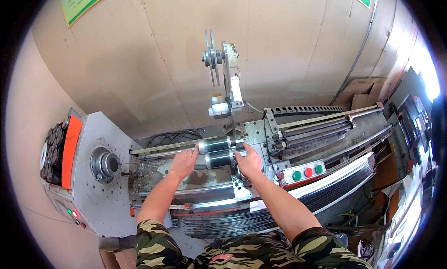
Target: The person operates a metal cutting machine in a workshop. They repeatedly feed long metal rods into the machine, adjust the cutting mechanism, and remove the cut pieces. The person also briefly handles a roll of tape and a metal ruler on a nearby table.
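Noted left hand point(184, 161) cupped over left end of the lower dark metal roller point(219, 158), right hand point(248, 161) closed on its right end, apparently steadying both ends. Roller lay horizontal on machine bed point(153, 173), just below a second roller point(215, 144); chuck point(105, 164) well apart, leftward.

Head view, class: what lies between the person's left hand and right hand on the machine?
In the head view, two dark shiny cylindrical rollers, one above the other, lie between the left hand and the right hand; both hands touch them.
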{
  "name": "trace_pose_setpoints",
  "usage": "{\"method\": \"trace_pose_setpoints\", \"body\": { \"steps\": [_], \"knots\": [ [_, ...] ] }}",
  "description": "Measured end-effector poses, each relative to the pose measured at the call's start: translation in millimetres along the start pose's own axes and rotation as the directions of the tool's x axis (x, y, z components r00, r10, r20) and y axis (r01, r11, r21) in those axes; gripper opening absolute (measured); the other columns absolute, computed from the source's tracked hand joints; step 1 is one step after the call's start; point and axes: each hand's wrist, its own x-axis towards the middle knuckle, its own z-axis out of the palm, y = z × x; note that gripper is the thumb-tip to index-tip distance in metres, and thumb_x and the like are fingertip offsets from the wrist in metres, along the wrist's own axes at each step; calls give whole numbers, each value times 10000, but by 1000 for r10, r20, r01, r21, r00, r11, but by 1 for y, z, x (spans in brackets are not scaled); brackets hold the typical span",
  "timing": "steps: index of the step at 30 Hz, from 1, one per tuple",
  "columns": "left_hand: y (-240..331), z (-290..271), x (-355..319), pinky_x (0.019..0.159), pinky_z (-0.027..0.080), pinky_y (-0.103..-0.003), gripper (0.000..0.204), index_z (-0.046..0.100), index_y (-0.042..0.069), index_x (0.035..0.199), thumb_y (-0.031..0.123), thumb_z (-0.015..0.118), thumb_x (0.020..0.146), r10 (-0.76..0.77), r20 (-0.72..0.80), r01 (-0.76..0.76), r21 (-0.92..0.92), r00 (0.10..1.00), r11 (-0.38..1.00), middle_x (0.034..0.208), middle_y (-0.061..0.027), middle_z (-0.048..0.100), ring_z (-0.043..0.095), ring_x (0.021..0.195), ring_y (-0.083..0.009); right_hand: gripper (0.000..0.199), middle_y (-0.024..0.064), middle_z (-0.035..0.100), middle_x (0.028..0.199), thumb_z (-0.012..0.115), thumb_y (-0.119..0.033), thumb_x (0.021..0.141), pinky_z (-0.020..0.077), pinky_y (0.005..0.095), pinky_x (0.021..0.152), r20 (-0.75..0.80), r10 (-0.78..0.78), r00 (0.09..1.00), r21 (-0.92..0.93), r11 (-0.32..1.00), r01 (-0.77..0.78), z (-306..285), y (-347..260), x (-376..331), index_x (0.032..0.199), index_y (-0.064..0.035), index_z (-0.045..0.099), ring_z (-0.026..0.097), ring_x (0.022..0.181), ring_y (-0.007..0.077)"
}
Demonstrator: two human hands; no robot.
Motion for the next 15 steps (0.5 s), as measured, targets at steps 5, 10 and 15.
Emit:
{"method": "trace_pose_setpoints", "body": {
  "steps": [5, 10, 15],
  "knots": [
    [7, -5, 3, 696, 540, -413, 586, 411, 11, 1442, 98, 520, 873, -6, 34, 6, -17, 999, 1000, 924, -92, 636, 636, 867, -257, 597, 226, 640, 1251, 700, -366, 840, 464, 420, 1014, 7, 7, 1000, 15, 1000, -7, -7, 4, 1, 1321, -30, 592, 613, 1159, 390],
    [9, -4, 5, 694, 538, -417, 598, 397, 13, 1454, 96, 519, 874, -9, 61, 9, -6, 998, 1000, 933, -95, 635, 634, 873, -260, 560, 219, 614, 1298, 682, -317, 860, 463, 440, 1014, 30, -11, 1000, 16, 1000, 10, -11, 5, 1, 1312, -4, 576, 593, 1186, 388],
    [12, -2, 7, 670, 539, -407, 570, 452, 9, 1411, 97, 534, 854, 6, 0, -6, -16, 1000, 1000, 892, -87, 628, 633, 829, -256, 554, 227, 611, 1298, 686, -305, 857, 462, 433, 1017, 33, 2, 999, 21, 1000, -2, -14, 5, 1, 1308, -3, 578, 592, 1191, 383]
  ]
}}
